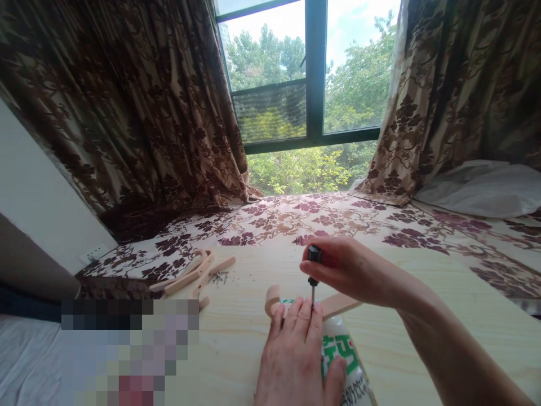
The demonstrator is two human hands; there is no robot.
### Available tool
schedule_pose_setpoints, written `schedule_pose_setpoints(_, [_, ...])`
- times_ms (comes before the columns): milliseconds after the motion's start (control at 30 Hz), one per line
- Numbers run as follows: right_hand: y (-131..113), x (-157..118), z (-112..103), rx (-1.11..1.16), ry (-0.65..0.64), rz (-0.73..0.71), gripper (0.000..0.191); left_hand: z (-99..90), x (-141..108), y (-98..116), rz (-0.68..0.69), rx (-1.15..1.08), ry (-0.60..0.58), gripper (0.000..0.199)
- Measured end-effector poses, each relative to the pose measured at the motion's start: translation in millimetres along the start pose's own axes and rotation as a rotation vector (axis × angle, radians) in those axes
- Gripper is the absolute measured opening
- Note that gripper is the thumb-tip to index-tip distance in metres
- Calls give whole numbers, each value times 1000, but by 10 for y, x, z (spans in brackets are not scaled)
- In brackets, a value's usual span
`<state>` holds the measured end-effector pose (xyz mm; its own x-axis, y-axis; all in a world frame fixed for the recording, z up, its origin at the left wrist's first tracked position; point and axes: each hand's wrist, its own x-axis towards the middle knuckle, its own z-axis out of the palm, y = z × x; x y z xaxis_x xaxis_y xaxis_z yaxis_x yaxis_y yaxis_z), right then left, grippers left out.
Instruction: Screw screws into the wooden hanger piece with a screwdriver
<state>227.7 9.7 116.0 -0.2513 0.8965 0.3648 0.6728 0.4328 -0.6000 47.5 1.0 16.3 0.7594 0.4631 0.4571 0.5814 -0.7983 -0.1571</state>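
The fingers of my right hand (338, 262) close round the black handle of a screwdriver (313, 255), its shaft pointing down beside my left forefinger. My left hand (293, 361) lies with fingers stretched out over a wooden strip (344, 303), whose curled end shows to the left and straight length to the right; the stretch between is hidden. The strip appears to rest across a white bag with green lettering (340, 344) at the near side of the desk (228, 361).

The danger sits at the tip: I cannot tell whether it is seated in anything, and a slip under pressure or a tilted shaft could drive it into my forefinger or score the wood. If the bag gives or slides, the strip could rock out from under my fingers.

Farther left on the desk, more curved wooden pieces (186, 282) lie beside small dark bits (220, 277), perhaps screws, which a stray knock could scatter. Beyond spreads a flowered cloth (287, 220), then patterned curtains (169, 113) flanking a window (316, 73).
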Motion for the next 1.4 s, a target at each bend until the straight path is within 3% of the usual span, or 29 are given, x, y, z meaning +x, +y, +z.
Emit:
schedule_pose_setpoints(133, [22,38,27,-49,56,17,26,-17,15,0,3,26,26,57])
schedule_pose_setpoints(267, [-34,17,0,-39,-11,-14,15,-58,52,29,5,48,56,57])
schedule_pose_setpoints(367, [-51,10,-15,-76,-32,6,22,-93,82,58,-6,62,75,55])
schedule_pose_setpoints(533, [-9,34,17,-153,48,32,28,-127,96,77,9,87,111,53])
schedule_pose_setpoints(667, [-69,4,-9,-153,41,8,19,-126,92,70,16,117,128,53])
schedule_pose_setpoints(800, [-111,-19,-29,-117,-18,-10,18,-117,93,61,21,135,126,54])
schedule_pose_setpoints(967, [-61,22,12,-150,53,23,28,-103,70,59,24,128,126,54])
schedule_pose_setpoints(1233, [-115,7,-6,-117,14,0,19,-101,73,62,8,105,122,53])
schedule_pose_setpoints(1400, [-65,24,25,-154,72,28,27,-46,21,59,-69,17,50,54])
